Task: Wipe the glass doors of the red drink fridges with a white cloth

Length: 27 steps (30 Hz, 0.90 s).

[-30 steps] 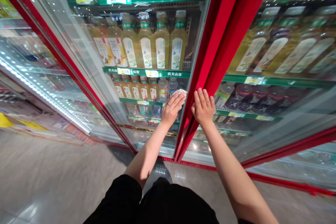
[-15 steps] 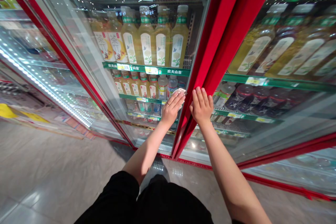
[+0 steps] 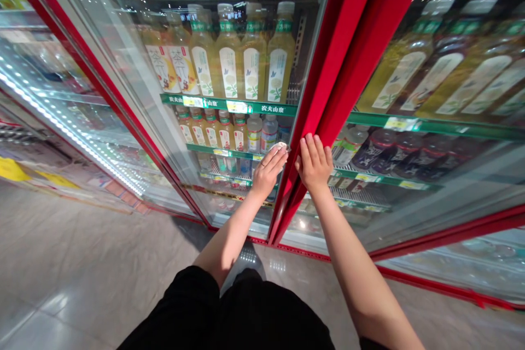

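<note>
My left hand (image 3: pixel 267 171) lies against the glass door (image 3: pixel 256 205) of a drinks cooler, its fingers stretched and close together. A small white tissue or cloth (image 3: pixel 281 145) sticks out past the fingertips, pressed to the pane; most of it is hidden. To the right of it, my right hand (image 3: pixel 315 163) rests flat on the red door frame (image 3: pixel 348 38), fingers extended, holding nothing. Behind the glass, tall yellow drink bottles (image 3: pixel 251 68) stand on a green-edged shelf, with smaller bottles (image 3: pixel 225 131) on the shelf below.
Dark-capped purple bottles (image 3: pixel 375 149) and large tea bottles (image 3: pixel 404 79) stand behind the right-hand door. At the left is another cooler with a bright light strip (image 3: pixel 82 145). Grey floor tiles (image 3: pixel 102 262) lie beneath, and yellow tags (image 3: pixel 12 169) hang low at the far left.
My left hand has slid slightly downward on the glass with the white tissue or cloth. My right hand stays on the red frame. The view has shifted a little.
</note>
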Motion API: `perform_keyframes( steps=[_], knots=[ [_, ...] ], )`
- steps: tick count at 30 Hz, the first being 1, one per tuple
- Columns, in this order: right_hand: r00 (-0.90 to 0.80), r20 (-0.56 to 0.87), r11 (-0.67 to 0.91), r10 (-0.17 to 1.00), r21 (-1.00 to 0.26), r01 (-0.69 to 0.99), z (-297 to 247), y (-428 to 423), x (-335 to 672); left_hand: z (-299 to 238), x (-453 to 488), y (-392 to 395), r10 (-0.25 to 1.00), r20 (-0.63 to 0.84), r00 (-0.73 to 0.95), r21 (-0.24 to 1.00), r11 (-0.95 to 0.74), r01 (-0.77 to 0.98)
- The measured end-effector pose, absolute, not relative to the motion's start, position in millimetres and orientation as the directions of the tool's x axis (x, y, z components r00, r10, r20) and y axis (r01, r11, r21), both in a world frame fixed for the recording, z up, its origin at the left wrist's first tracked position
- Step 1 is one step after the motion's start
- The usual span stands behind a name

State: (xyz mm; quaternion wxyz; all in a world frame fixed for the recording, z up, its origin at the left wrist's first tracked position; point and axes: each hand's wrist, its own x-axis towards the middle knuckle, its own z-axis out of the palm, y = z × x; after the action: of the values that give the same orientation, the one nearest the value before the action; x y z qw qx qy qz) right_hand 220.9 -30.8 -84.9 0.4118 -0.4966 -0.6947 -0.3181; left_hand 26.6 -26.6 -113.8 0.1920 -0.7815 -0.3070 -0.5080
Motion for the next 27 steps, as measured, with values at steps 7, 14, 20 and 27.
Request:
perform_keyframes(
  steps=[7, 14, 20, 27],
  knots=[
    [-0.110, 0.874, 0.291, 0.473, -0.037, 0.956, -105, -58, 207, -105, 29, -30, 0.383, 0.905, 0.184, 0.138, -0.674, 0.725],
    [-0.132, 0.834, 0.332, 0.536, -0.064, 0.941, -121, -96, 184, -115, 15, -29, 0.272, 0.892, 0.362, -0.045, -0.742, 0.669],
    [-0.046, 0.851, 0.297, 0.524, -0.132, 0.946, -125, -95, 158, -101, -13, -28, 0.298, 0.907, 0.298, 0.003, -0.711, 0.703],
    [0.052, 0.878, 0.250, 0.475, -0.191, 0.949, -122, -90, 132, -100, -25, -20, 0.244, 0.837, 0.490, -0.143, -0.767, 0.626]
  ],
)
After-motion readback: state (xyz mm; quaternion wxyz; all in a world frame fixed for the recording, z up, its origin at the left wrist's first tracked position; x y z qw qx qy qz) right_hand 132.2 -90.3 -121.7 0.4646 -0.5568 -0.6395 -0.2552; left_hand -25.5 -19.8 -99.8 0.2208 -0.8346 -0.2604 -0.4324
